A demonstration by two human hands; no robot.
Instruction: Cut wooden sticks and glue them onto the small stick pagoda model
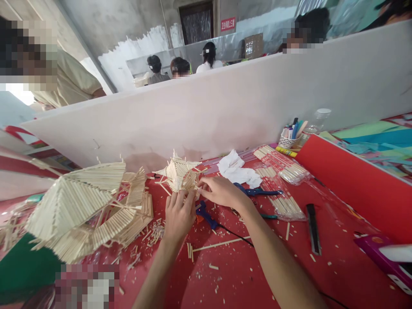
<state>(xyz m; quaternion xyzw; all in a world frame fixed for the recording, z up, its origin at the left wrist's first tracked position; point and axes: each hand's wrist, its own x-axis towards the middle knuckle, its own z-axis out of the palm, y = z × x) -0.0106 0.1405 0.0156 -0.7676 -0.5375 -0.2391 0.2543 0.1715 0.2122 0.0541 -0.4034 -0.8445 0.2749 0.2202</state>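
Observation:
A small pointed roof model made of wooden sticks (177,171) stands near the white partition at mid table. My left hand (180,209) has its fingers curled against the front lower edge of this model. At the model's right side, my right hand (222,192) pinches its edge between thumb and fingers; the exact spot gripped is partly hidden. A blue glue gun (207,216) lies just below the hands, its black cord running to the right. Left of them sits a larger wooden-stick pavilion model (80,201) with a broad slatted roof.
Bundles of wooden sticks in plastic (283,165), crumpled white tissue (236,167), a blue-handled tool (260,192) and a black utility knife (313,229) lie to the right. A pen cup (289,139) stands near the partition (209,116). Stick scraps litter the red table (231,274).

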